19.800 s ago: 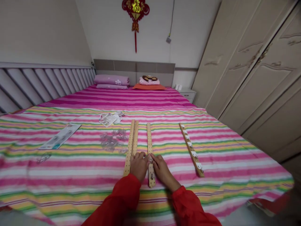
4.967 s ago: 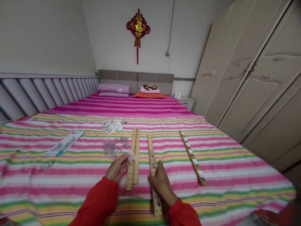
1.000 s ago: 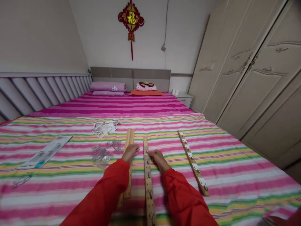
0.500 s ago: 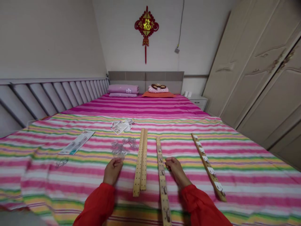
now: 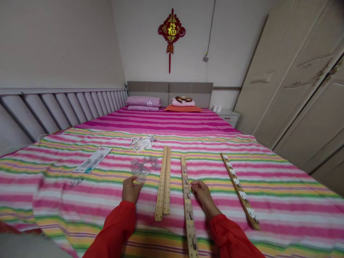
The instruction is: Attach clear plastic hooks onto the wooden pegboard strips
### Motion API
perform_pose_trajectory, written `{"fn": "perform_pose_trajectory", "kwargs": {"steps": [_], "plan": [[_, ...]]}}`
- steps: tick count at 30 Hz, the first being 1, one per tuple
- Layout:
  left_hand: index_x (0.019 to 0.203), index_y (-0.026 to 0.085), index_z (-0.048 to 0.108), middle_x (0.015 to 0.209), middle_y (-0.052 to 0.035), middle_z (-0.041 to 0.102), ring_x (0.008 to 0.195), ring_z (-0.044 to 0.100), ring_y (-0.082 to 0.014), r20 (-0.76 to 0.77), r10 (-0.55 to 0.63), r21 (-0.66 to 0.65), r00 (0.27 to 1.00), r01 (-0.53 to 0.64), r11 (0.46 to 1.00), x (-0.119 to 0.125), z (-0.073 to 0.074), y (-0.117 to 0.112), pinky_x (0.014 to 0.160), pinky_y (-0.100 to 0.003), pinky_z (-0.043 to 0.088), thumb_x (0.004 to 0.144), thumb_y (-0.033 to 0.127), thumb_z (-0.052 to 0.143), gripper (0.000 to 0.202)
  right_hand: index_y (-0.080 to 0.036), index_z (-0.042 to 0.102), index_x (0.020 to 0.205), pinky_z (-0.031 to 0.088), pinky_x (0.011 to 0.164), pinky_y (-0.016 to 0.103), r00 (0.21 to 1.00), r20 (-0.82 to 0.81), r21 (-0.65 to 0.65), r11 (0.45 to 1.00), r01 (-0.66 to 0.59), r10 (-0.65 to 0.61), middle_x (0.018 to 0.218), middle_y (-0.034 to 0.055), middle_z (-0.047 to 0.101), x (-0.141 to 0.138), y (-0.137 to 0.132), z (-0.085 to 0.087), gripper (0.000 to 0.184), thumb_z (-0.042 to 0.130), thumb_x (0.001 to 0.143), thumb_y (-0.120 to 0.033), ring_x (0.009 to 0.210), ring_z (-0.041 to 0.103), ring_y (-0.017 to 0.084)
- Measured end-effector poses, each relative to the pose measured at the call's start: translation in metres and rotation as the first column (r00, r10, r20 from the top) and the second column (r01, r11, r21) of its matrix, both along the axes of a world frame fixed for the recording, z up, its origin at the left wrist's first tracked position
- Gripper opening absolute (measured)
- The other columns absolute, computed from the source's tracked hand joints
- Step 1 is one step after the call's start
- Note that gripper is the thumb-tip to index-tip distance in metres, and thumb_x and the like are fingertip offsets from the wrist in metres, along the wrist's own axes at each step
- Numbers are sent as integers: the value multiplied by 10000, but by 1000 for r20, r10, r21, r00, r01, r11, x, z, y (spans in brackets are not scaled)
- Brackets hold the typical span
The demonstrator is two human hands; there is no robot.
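My left hand (image 5: 131, 190) has its thumb and forefinger apart at the near edge of a group of clear plastic hooks (image 5: 141, 168); I cannot tell whether it touches the closest one. Fingers pressed together, my right hand (image 5: 201, 193) is beside a wooden strip (image 5: 187, 200) that carries several small metal hooks; anything in that pinch is hidden. Two bare wooden strips with rows of holes, one on the left (image 5: 161, 186) and one on the right (image 5: 167, 186), lie side by side between my hands. Farther right lies a wooden strip with white hooks (image 5: 240, 193).
Everything lies on a striped bedsheet (image 5: 107, 208). A long clear packet (image 5: 93, 160) and a small clear piece (image 5: 77, 181) are at the left. Several small packets (image 5: 141, 143) lie behind the clear hooks. Folded bedding (image 5: 143, 102) sits by the headboard (image 5: 150, 87).
The left thumb and forefinger have parted from a pinch beside the clear hooks. My right hand stays by the metal-hook strip. The whole view has shifted slightly.
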State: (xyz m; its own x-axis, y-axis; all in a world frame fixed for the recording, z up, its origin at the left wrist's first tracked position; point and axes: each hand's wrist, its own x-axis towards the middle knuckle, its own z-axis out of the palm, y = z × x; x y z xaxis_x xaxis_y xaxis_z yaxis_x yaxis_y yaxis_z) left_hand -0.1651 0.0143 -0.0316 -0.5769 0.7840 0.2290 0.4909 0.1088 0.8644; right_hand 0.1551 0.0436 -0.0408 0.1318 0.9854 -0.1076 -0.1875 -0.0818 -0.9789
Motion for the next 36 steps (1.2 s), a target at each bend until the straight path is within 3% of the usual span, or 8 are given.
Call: {"fn": "perform_pose_trajectory", "kwargs": {"steps": [6, 12, 16, 21, 26, 31, 36], "plan": [[679, 170, 627, 631, -33, 648, 613, 604, -194, 220, -51, 10, 974, 50, 999, 3, 7, -10, 606, -324, 501, 503, 534, 680, 408, -198, 605, 625, 282, 429, 237, 1000, -29, -30, 1000, -9, 8, 454, -44, 524, 2, -1, 2, 136, 643, 495, -215, 421, 434, 116], [707, 182, 643, 690, -32, 686, 681, 630, -185, 311, -164, 111, 936, 136, 985, 22, 32, -24, 652, -302, 511, 540, 530, 715, 393, -183, 614, 629, 317, 433, 234, 995, -99, -59, 998, -14, 9, 480, -33, 552, 6, -1, 6, 159, 688, 489, -204, 428, 466, 108], [744, 195, 655, 806, -51, 682, 785, 641, -195, 145, -307, 233, 941, 269, 934, 46, 53, -35, 696, -297, 526, 651, 488, 675, 308, -170, 622, 626, 323, 422, 219, 987, -156, -72, 997, -37, 25, 487, -21, 576, 8, -3, 11, 163, 715, 497, -205, 415, 462, 91], [766, 213, 669, 891, -75, 671, 908, 628, -200, -176, -475, 324, 862, 507, 799, 72, 70, -47, 790, -318, 525, 790, 332, 596, 141, -161, 648, 663, 284, 380, 206, 986, -145, -75, 992, -99, 87, 562, 1, 625, 4, -13, 26, 208, 748, 558, -309, 388, 440, 72], [819, 229, 669, 914, -70, 680, 917, 634, -188, -355, -515, 343, 780, 621, 705, 95, 76, -55, 794, -312, 526, 812, 217, 584, 86, -155, 646, 655, 299, 395, 195, 937, -191, 38, 956, -292, 294, 581, -12, 606, -9, -25, 53, 286, 751, 632, -421, 399, 446, 56], [848, 219, 647, 919, -73, 679, 899, 649, -165, -458, -558, 357, 692, 718, 597, 113, 81, -62, 767, -275, 534, 819, 131, 555, 131, -139, 701, 742, 302, 396, 195, 892, -223, 65, 919, -388, 392, 588, -6, 611, -19, -34, 75, 336, 752, 648, -458, 401, 450, 56], [820, 200, 628, 899, -70, 669, 874, 645, -146, -447, -673, 290, 589, 807, 514, 119, 87, -66, 751, -247, 518, 805, 85, 542, 144, -128, 712, 701, 255, 388, 186, 849, -256, 65, 885, -461, 462, 543, -21, 577, -17, -42, 86, 265, 773, 647, -380, 386, 400, 36]]}}
